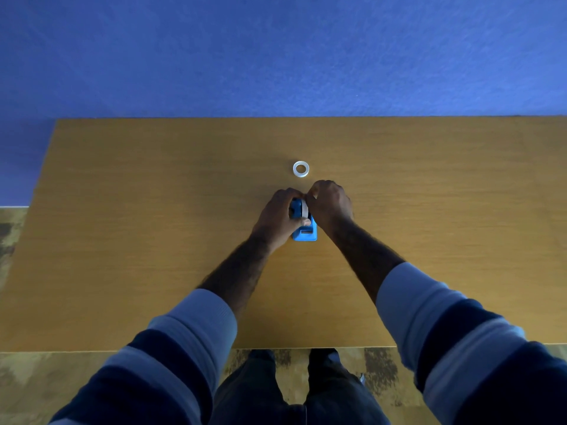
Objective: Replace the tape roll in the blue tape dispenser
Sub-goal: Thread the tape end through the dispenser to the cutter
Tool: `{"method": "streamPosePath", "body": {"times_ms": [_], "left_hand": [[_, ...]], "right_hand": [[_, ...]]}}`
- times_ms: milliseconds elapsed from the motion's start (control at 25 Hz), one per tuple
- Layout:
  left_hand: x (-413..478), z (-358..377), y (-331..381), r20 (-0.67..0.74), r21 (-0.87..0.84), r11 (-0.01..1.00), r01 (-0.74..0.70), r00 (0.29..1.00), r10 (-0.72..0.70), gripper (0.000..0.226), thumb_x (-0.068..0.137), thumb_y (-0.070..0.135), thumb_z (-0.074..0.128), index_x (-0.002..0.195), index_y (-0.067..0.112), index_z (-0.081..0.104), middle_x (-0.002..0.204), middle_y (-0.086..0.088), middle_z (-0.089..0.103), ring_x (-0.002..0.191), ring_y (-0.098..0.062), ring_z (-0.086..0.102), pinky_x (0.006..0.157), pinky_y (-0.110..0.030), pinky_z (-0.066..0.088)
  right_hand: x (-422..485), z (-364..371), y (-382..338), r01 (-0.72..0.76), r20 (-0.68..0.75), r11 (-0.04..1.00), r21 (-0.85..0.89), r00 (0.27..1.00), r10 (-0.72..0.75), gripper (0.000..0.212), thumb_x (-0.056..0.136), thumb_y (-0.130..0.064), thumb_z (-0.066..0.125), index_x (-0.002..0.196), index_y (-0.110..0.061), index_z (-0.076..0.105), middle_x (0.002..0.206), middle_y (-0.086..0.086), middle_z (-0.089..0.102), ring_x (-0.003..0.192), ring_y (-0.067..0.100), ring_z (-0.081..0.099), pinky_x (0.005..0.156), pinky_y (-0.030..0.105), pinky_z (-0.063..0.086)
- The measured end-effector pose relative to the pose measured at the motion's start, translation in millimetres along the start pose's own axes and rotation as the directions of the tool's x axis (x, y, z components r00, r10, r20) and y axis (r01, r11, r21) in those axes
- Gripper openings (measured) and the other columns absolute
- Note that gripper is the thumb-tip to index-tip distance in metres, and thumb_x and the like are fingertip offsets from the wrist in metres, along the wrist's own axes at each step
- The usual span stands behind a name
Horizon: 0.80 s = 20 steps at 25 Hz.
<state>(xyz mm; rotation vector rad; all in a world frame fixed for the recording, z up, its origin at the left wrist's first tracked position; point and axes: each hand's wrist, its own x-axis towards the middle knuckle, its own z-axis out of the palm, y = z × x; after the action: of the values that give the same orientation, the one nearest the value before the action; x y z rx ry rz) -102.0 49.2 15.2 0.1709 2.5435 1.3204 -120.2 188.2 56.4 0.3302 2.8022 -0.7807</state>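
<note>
The blue tape dispenser stands on the wooden table, its cutter end toward me. My left hand grips its left side, thumb across the body. A whitish tape roll sits upright in the dispenser's well, and my right hand closes its fingertips on the top of that roll. A second, thin white ring of tape lies flat on the table just beyond both hands, touched by neither.
The table's far edge meets a blue wall. Its near edge runs just above my legs, with patterned floor below and to the left.
</note>
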Motion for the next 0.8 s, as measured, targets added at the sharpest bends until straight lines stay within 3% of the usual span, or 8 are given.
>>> {"method": "streamPosePath", "body": {"times_ms": [360,640,800], "left_hand": [[-0.7,-1.3,1.7,0.003,0.007,1.000,-0.023,1.000,0.023,0.048,0.077,0.015,0.082,0.120,0.021,0.061,0.116,0.004,0.055,0.102,-0.015,0.063,0.092,-0.039,0.057],[0.0,-0.7,2.3,-0.001,0.047,0.999,-0.023,1.000,0.023,0.047,0.077,0.016,0.084,0.116,0.023,0.059,0.116,0.005,0.057,0.102,-0.010,0.060,0.090,-0.028,0.055],[0.9,-1.1,-1.5,0.012,0.060,0.997,-0.040,0.999,0.040,0.047,0.078,0.020,0.084,0.119,0.021,0.061,0.117,0.004,0.057,0.102,-0.010,0.060,0.089,-0.028,0.054]], "right_hand": [[-18.1,6.0,8.1,0.044,-0.067,0.996,0.072,0.997,-0.039,0.018,0.094,-0.027,0.063,0.099,-0.012,0.071,0.106,0.007,0.069,0.092,0.025,0.066,0.084,0.049,0.056],[-2.5,1.9,3.0,0.010,-0.009,0.999,0.052,1.000,-0.009,0.017,0.093,-0.025,0.061,0.100,-0.012,0.070,0.101,0.006,0.070,0.089,0.024,0.065,0.080,0.046,0.058],[-6.2,4.4,8.6,0.100,-0.025,0.992,0.083,0.995,-0.099,0.013,0.094,-0.019,0.061,0.100,-0.010,0.069,0.100,0.007,0.069,0.084,0.022,0.066,0.074,0.043,0.060]]}}
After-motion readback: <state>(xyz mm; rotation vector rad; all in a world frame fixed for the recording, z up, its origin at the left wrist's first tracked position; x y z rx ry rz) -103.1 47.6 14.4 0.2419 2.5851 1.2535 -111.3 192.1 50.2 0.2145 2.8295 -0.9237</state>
